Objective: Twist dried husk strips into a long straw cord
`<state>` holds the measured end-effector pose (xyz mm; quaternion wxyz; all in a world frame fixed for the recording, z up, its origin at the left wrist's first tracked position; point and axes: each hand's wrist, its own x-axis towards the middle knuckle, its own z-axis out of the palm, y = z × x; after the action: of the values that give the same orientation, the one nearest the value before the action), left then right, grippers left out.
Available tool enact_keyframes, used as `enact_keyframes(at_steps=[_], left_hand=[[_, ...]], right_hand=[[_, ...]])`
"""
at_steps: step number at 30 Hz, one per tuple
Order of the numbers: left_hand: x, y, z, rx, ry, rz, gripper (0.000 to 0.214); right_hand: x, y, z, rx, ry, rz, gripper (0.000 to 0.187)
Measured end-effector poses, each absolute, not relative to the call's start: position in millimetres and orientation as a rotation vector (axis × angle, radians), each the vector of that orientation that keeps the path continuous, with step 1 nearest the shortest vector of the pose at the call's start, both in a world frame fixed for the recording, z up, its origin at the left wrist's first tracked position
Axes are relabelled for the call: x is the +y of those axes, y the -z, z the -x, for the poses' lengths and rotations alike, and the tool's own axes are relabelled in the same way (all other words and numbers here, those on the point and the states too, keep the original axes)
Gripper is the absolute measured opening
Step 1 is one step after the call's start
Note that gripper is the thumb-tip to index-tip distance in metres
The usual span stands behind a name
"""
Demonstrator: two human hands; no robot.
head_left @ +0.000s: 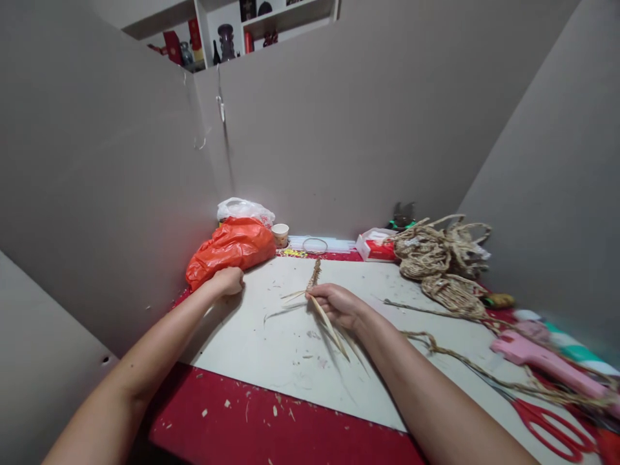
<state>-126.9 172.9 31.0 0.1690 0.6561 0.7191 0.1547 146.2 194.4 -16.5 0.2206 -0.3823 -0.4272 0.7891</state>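
My right hand [336, 303] pinches a small plaited straw piece [314, 274] over the white board [271, 349]. The braided end points away from me, and loose pale straw strands [329, 326] fan out to the left and back toward me. My left hand [230, 281] is closed at the near edge of the orange plastic bag [232, 242]. Its fingertips are turned away from view, so whatever they may hold is hidden.
Bundles of twisted straw rope [436, 252] lie at the right, with one strand trailing toward red-handled scissors [552, 429] and a pink glue gun [547, 361]. At the back are a paper cup [279, 234], a wire ring [315, 245] and a red-and-white box [376, 245]. Grey partitions enclose the table.
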Motion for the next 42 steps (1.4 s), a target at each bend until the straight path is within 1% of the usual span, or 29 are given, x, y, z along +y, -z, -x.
enact_keyframes(at_steps=[3, 5, 8, 11, 17, 21, 25, 29, 33, 38, 42], left_hand=[[170, -33, 124, 1.932, -0.437, -1.842, 0.011], [170, -40, 117, 1.715, -0.509, -1.746, 0.007], [170, -47, 96, 1.292, -0.674, -1.421, 0.016], [171, -41, 67, 1.106, -0.675, -1.192, 0.020], [179, -20, 25, 1.118, -0.652, -1.053, 0.020], [185, -10, 20, 1.134, -0.670, -1.051, 0.018], [187, 2, 21, 1.120, -0.696, -1.034, 0.020], [184, 4, 23, 1.048, -0.682, -1.012, 0.019], [182, 0, 25, 1.040, -0.668, -1.001, 0.015], [181, 3, 23, 1.095, -0.716, -1.077, 0.022], [183, 3, 25, 1.081, -0.695, -1.050, 0.015]], right_hand=[[193, 15, -147, -1.193, -2.183, 1.029, 0.015], [193, 15, -147, -1.209, -2.180, 0.990, 0.013], [193, 15, -147, -1.227, -2.154, 0.945, 0.011], [193, 15, -146, -1.248, -2.122, 0.942, 0.012], [196, 17, -151, -1.327, -2.082, 0.892, 0.022], [196, 15, -155, -1.378, -2.036, 0.934, 0.027], [195, 16, -155, -1.416, -1.978, 1.017, 0.030], [193, 17, -152, -1.439, -1.910, 1.120, 0.031], [190, 15, -149, -1.405, -1.954, 1.094, 0.031], [190, 16, -147, -1.394, -1.904, 1.095, 0.034], [192, 19, -147, -1.412, -1.895, 1.066, 0.035]])
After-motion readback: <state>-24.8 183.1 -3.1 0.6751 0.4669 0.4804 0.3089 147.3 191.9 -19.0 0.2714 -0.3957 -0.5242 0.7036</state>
